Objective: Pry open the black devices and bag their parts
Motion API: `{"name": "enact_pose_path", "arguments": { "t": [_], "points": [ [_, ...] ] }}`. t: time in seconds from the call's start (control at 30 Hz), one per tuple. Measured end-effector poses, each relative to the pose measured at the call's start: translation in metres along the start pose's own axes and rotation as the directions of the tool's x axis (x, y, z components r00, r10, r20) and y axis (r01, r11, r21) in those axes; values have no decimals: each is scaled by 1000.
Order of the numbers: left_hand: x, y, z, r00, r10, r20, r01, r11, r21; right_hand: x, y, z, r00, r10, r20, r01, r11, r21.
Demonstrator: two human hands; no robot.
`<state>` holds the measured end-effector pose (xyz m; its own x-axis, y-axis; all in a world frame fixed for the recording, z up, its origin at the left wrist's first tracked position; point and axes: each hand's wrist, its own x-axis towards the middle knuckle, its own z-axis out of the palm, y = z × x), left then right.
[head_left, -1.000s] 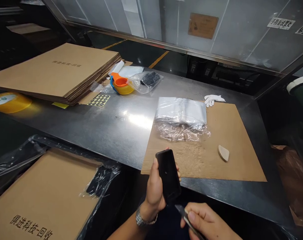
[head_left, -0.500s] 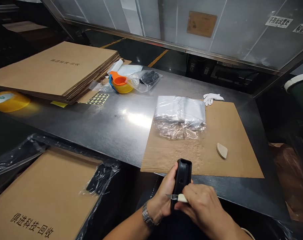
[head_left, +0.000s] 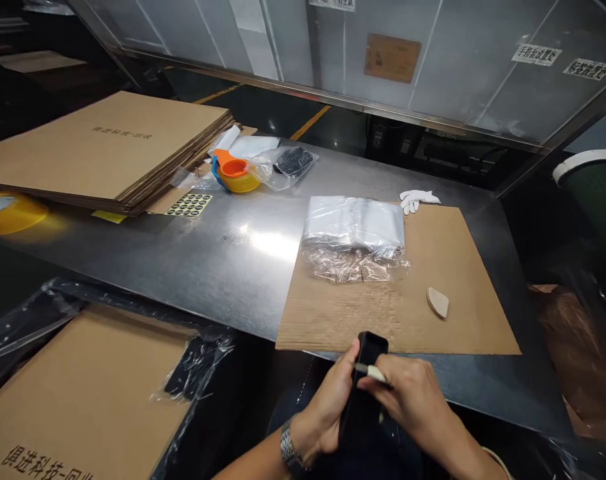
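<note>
Below the table's front edge, my left hand (head_left: 327, 403) is wrapped round a long black plastic part (head_left: 371, 344), a narrow shell with a hollow along its face. Its far end tilts up toward the table, and its lower end is dark and hard to make out. My right hand (head_left: 415, 393) grips a knife (head_left: 377, 373) with a pale handle. The short blade points left across the part, close to my left thumb; whether it touches the edge I cannot tell.
On the metal table (head_left: 207, 267) lies a cardboard sheet (head_left: 463, 327) with clear plastic bags (head_left: 355, 227), a beige wedge-shaped piece (head_left: 437, 303) and a white glove (head_left: 419, 199). Stacked cardboard (head_left: 133, 147), tape rolls (head_left: 240, 183) and a sticker sheet (head_left: 189, 205) are to the left.
The knife has moved up along the black part, from its lower half to near the far end. The part sits slightly lower in view, and the camera has shifted a little.
</note>
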<state>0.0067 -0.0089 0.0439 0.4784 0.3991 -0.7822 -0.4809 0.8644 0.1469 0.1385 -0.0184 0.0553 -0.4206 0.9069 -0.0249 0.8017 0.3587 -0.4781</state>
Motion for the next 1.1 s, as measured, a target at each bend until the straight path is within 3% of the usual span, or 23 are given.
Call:
{"name": "enact_pose_path", "arguments": {
  "t": [0.2,0.33,0.4,0.5,0.6,0.7,0.77,0.83,0.93,1.0,1.1],
  "points": [
    [-5,-7,-4,997,-65,29,59,984,168,13,18,-20,992,87,-95,-71,984,164],
    [-5,-9,-7,996,-75,56,60,972,225,20,25,-24,999,-36,-15,39,916,399],
    [-4,-10,-9,995,-71,66,53,968,244,23,28,-23,998,-48,33,27,884,467],
    [-4,-11,-9,996,-65,60,49,968,246,25,32,-20,995,43,94,-87,841,534],
    [-3,-8,-10,997,-53,55,41,979,201,21,34,-15,983,164,80,-180,806,564],
    [-1,-2,-13,999,37,19,-39,996,77,5,27,-6,959,272,82,-272,791,548],
    [1,1,-14,986,166,-30,-166,986,1,-9,18,5,940,299,162,-338,771,539],
    [1,2,-13,946,314,-86,-316,949,-12,-21,8,19,929,276,246,-369,739,563],
    [0,0,-12,875,467,-129,-464,884,59,-28,-3,35,920,277,277,-391,664,637],
    [-2,-3,-11,858,496,-132,-483,868,116,-25,-4,39,913,316,260,-406,627,665],
    [-3,-8,-9,867,480,-131,-462,874,149,-16,2,37,898,378,225,-425,612,667]
  ]
}}
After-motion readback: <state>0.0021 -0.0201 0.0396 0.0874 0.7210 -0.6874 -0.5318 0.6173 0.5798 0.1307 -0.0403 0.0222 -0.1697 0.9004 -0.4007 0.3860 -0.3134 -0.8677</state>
